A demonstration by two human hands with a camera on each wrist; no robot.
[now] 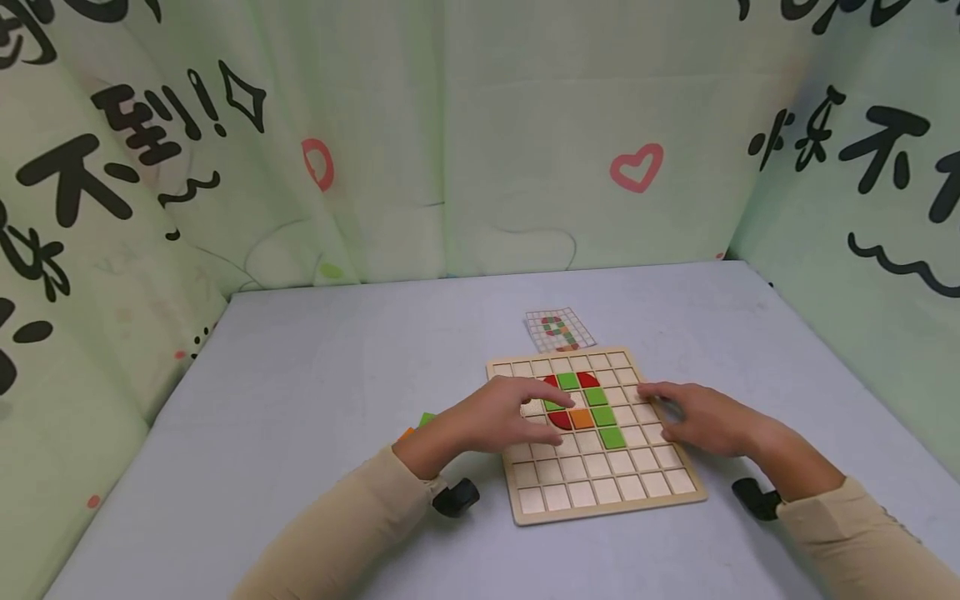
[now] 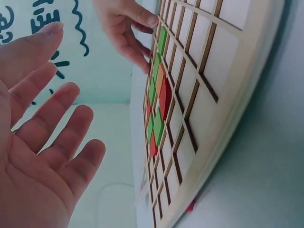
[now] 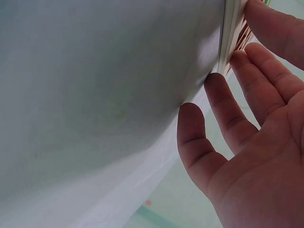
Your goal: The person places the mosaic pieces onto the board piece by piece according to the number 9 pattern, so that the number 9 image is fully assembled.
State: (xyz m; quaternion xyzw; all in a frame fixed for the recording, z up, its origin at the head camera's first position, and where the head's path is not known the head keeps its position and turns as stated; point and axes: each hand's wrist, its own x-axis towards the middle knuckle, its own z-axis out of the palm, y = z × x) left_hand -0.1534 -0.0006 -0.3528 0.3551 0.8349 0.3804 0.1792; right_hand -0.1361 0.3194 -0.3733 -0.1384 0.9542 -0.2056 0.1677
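Note:
A wooden grid board (image 1: 611,509) lies slightly turned on the table. Set in its squares are green tiles (image 1: 612,437), an orange tile (image 1: 581,418) and red rounded pieces (image 1: 588,380), forming a hooked shape. Over the board's left part hovers my left hand (image 1: 513,410), thumb and fingers spread apart with nothing between them; its palm looks bare in the left wrist view. At the board's right edge, my right hand (image 1: 708,418) touches the rim with thumb and fingertips, the fingers fairly straight in the right wrist view. The left hand covers some squares.
Behind the board lies a printed pattern card (image 1: 561,330) showing a similar coloured shape. Loose green (image 1: 426,418) and orange (image 1: 407,432) pieces peek out past the left wrist, mostly hidden. Curtains (image 1: 525,167) with printed characters and hearts enclose the white table (image 1: 337,358).

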